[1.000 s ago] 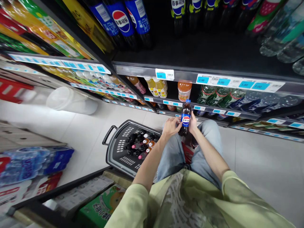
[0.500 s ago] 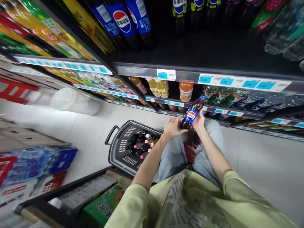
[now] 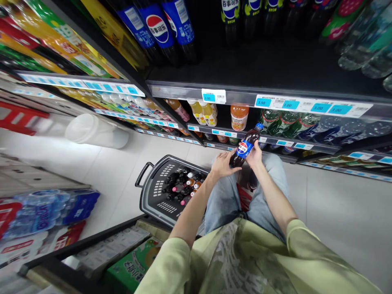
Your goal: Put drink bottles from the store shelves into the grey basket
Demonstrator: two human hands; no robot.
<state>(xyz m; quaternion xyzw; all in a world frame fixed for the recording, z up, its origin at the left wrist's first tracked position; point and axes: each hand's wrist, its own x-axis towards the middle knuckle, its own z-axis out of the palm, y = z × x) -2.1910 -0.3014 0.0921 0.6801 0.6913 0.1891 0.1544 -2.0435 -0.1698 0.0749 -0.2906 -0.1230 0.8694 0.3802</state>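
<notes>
A dark cola bottle [image 3: 244, 149] with a blue label and blue cap is held tilted over my knees, its cap pointing up and to the right. My left hand [image 3: 224, 164] grips its base end, thumb along the bottom. The fingers of my right hand [image 3: 254, 155] are closed around its other side, near the label. Left of my legs on the floor stands a dark grey shopping basket [image 3: 156, 173] with several bottles [image 3: 183, 183] inside, some dark with black caps, others with pink, white or orange tops.
Ahead is a drinks shelf [image 3: 245, 69] with price tags; large cola bottles [image 3: 159, 26] stand on it. Below are an orange drink bottle [image 3: 239, 117] and green bottles [image 3: 286, 122]. A white bucket [image 3: 96, 130], water packs [image 3: 52, 210] and a green carton [image 3: 134, 261] are to the left.
The cola bottle has shifted slightly left and turned a little in my hands. My right hand has moved slightly left with it; the basket stays put.
</notes>
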